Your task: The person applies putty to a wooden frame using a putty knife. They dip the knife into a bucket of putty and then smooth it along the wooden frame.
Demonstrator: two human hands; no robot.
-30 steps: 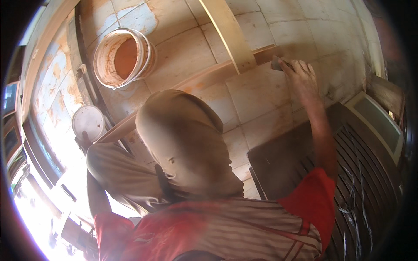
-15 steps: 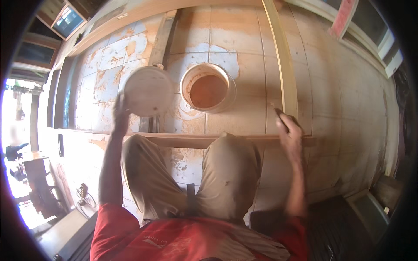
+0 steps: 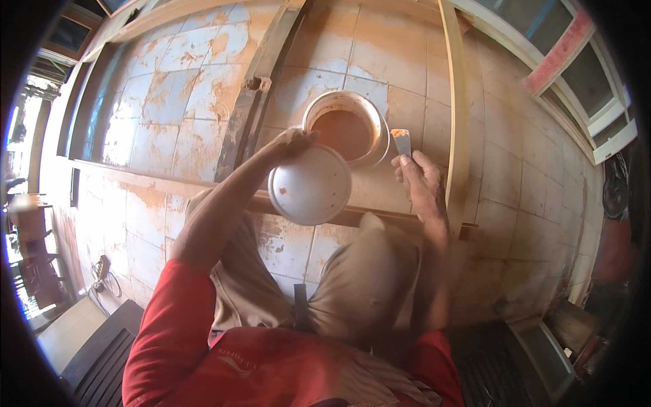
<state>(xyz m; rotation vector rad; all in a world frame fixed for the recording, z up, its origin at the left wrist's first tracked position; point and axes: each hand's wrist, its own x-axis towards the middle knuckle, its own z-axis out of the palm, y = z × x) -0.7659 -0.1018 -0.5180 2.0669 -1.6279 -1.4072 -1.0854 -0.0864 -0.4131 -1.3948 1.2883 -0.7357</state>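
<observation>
A white bucket (image 3: 382, 139) stands on the tiles in front of me, part filled with reddish-brown paste (image 3: 342, 133). My left hand (image 3: 293, 144), fingers closed, grips the upper edge of a round white lid (image 3: 310, 186). The lid hangs tilted at the bucket's near left side and covers a little of its rim. A few small brown specks mark the lid. To the right of the bucket, my right hand (image 3: 422, 180) is closed round a putty knife (image 3: 402, 143) pointing away from me. Orange paste clings to the end of its blade; its handle is hidden in my fist.
A wooden frame lies over the stained floor tiles: a near rail (image 3: 261, 202) before my knees, a dark bar (image 3: 254, 102) on the left, a pale strip (image 3: 458, 115) on the right. White window frames (image 3: 576, 88) lean at far right. A cable (image 3: 102, 275) lies at left.
My left hand has brought the lid rightward and nearer, from left of the bucket to its near rim. The putty knife in my right hand has moved left, closer to the bucket.
</observation>
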